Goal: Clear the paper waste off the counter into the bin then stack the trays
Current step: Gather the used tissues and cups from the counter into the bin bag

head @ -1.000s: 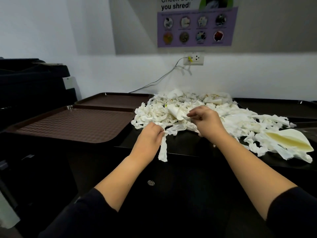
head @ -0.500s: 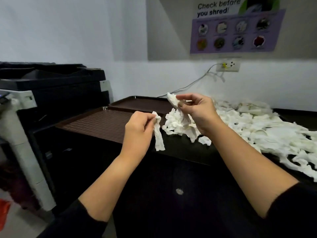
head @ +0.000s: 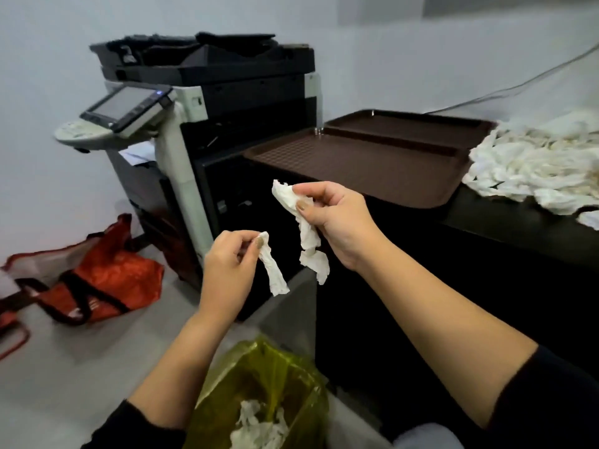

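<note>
A: Left hand [head: 227, 270] pinches a paper strip [head: 274, 275]; right hand [head: 337, 222] pinches a longer one [head: 304, 228], both above the bin [head: 259, 384].

B: Risk: light strips may drift past the bin's liner if released high. The paper pile [head: 531, 170] remains up on the counter, right of the bin.

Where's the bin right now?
The bin, lined with a yellow bag, sits at the bottom centre of the head view, on the floor below both hands and against the dark counter.
</note>
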